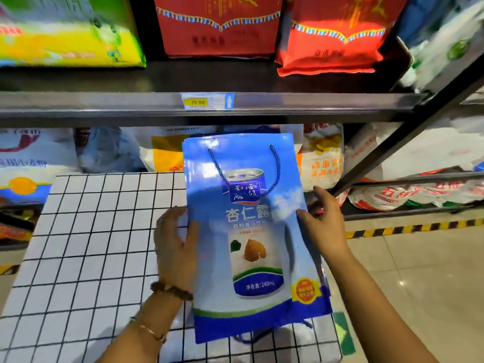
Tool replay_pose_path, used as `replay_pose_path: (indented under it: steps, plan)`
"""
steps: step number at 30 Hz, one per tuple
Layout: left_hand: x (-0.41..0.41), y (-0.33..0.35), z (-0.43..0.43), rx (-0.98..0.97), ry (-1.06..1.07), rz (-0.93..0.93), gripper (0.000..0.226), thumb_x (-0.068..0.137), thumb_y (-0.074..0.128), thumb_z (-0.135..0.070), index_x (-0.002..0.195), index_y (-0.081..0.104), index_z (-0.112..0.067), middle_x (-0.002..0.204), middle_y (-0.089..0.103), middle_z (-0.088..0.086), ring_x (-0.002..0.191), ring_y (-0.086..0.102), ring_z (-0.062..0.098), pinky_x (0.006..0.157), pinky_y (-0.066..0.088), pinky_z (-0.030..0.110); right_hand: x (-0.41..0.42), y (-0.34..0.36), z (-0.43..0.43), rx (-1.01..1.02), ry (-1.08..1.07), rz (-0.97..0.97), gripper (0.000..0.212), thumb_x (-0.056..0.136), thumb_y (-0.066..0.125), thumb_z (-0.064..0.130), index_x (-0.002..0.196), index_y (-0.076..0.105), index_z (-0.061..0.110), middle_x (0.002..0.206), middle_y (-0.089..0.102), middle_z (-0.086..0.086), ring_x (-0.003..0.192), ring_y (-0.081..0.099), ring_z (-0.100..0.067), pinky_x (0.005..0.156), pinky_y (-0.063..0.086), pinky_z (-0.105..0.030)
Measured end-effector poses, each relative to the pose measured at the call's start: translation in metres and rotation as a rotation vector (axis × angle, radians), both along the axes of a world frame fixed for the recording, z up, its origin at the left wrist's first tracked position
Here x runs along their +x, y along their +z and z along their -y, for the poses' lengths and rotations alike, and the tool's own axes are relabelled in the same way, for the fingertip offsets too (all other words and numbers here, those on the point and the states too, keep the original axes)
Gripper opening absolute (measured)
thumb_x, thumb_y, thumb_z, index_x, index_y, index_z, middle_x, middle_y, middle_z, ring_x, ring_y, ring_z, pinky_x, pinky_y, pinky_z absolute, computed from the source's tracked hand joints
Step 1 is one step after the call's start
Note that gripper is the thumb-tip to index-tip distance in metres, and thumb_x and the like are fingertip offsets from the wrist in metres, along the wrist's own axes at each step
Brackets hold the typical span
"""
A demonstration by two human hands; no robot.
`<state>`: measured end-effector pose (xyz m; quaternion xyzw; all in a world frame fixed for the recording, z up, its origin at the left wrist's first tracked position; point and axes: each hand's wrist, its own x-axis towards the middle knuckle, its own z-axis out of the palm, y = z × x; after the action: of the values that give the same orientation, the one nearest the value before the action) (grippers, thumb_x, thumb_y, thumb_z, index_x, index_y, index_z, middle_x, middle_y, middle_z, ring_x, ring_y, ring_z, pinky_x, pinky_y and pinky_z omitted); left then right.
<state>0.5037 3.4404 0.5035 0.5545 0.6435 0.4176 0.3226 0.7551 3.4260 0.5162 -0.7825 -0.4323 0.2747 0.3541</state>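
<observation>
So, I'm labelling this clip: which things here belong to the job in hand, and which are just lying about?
In the job: blue gift bags, left hand gripping their left edge, right hand touching their right edge, grid-patterned table beneath.
Lying about: red packs, yellow-green sack, price tag, white sacks.
</observation>
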Motion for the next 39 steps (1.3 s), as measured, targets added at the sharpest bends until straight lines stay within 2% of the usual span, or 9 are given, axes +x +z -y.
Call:
replay_pose_path:
  steps: [3, 7, 11, 17, 23, 27, 30, 35, 39]
  plan:
    - [-0.005, -0.006, -0.011, -0.349, 0.019, 0.311, 0.047, 0.075, 0.053, -0.059, 0.084, 0.056, -0.013, 0.076, 0.057, 0.001, 0.065, 0.054, 0.007, 0.056, 0.043, 0.018, 0.011, -0.003, -0.004, -0.193, -0.077, -0.344, 0.060, 0.081, 0.068, 0.017, 0.134, 0.040, 0.011, 0.122, 0.056, -0.009, 0.103, 0.057, -0.025, 0.088, 0.049, -0.043]
    - [0.001, -0.018, -0.014, -0.591, 0.004, 0.396, 0.073, 0.054, 0.047, -0.082, 0.097, 0.061, -0.025, 0.105, 0.066, 0.011, 0.096, 0.062, 0.028, 0.088, 0.050, 0.048, 0.017, -0.011, -0.005, -0.353, -0.041, -0.552, 0.056, 0.083, 0.064, 0.031, 0.131, 0.043, 0.014, 0.108, 0.060, -0.005, 0.086, 0.061, -0.016, 0.063, 0.047, -0.027]
    - [0.003, -0.026, -0.017, -0.619, 0.072, 0.449, 0.072, 0.051, 0.050, -0.087, 0.097, 0.061, -0.032, 0.113, 0.064, 0.006, 0.105, 0.059, 0.029, 0.094, 0.045, 0.053, 0.020, -0.018, -0.008, -0.377, -0.033, -0.595, 0.050, 0.080, 0.066, 0.036, 0.123, 0.051, 0.014, 0.109, 0.065, -0.006, 0.090, 0.065, -0.020, 0.069, 0.051, -0.032]
    - [0.006, -0.015, -0.024, -0.689, 0.085, 0.543, 0.033, 0.080, 0.059, -0.054, 0.095, 0.063, -0.025, 0.107, 0.067, 0.012, 0.100, 0.062, 0.031, 0.094, 0.048, 0.047, 0.024, -0.019, -0.016, -0.463, 0.038, -0.609, 0.058, 0.069, 0.071, 0.049, 0.113, 0.060, 0.013, 0.101, 0.071, -0.008, 0.090, 0.068, -0.026, 0.084, 0.054, -0.043]
    - [0.000, -0.024, -0.036, -0.778, 0.018, 0.581, 0.078, 0.047, 0.075, -0.065, 0.112, 0.064, -0.023, 0.109, 0.068, 0.006, 0.101, 0.063, 0.030, 0.094, 0.048, 0.047, 0.027, -0.015, -0.026, -0.514, 0.071, -0.609, 0.035, 0.079, 0.065, 0.042, 0.101, 0.064, 0.014, 0.092, 0.071, -0.009, 0.079, 0.067, -0.023, 0.063, 0.051, -0.030]
    - [0.002, -0.012, -0.045, -0.784, -0.073, 0.636, 0.038, 0.080, 0.065, -0.038, 0.112, 0.062, -0.016, 0.104, 0.068, 0.009, 0.091, 0.065, 0.026, 0.088, 0.052, 0.041, 0.027, -0.016, -0.033, -0.564, 0.064, -0.637, 0.060, 0.061, 0.075, 0.051, 0.107, 0.064, 0.015, 0.098, 0.072, -0.011, 0.090, 0.068, -0.030, 0.088, 0.052, -0.045]
    - [0.000, -0.010, -0.049, -0.839, -0.101, 0.645, 0.043, 0.081, 0.064, -0.036, 0.118, 0.061, -0.015, 0.107, 0.068, 0.011, 0.095, 0.065, 0.027, 0.093, 0.049, 0.042, 0.028, -0.016, -0.038, -0.593, 0.079, -0.606, 0.072, 0.047, 0.077, 0.059, 0.107, 0.065, 0.020, 0.099, 0.072, -0.008, 0.092, 0.068, -0.029, 0.092, 0.050, -0.047]
    - [0.002, -0.007, -0.044, -0.904, -0.125, 0.757, 0.022, 0.087, 0.057, -0.031, 0.101, 0.065, -0.016, 0.080, 0.073, 0.008, 0.065, 0.069, 0.020, 0.062, 0.058, 0.030, 0.027, -0.013, -0.040, -0.605, 0.093, -0.623, 0.059, 0.063, 0.073, 0.054, 0.110, 0.064, 0.021, 0.102, 0.071, -0.007, 0.095, 0.067, -0.028, 0.094, 0.048, -0.046]
    - [0.005, -0.013, -0.032, -0.841, -0.133, 0.820, 0.021, 0.087, 0.057, -0.029, 0.104, 0.065, -0.020, 0.099, 0.071, 0.008, 0.081, 0.068, 0.022, 0.089, 0.050, 0.041, 0.024, -0.016, -0.039, -0.602, 0.103, -0.611, 0.077, 0.043, 0.078, 0.059, 0.110, 0.064, 0.023, 0.102, 0.072, -0.005, 0.092, 0.068, -0.026, 0.091, 0.050, -0.045]
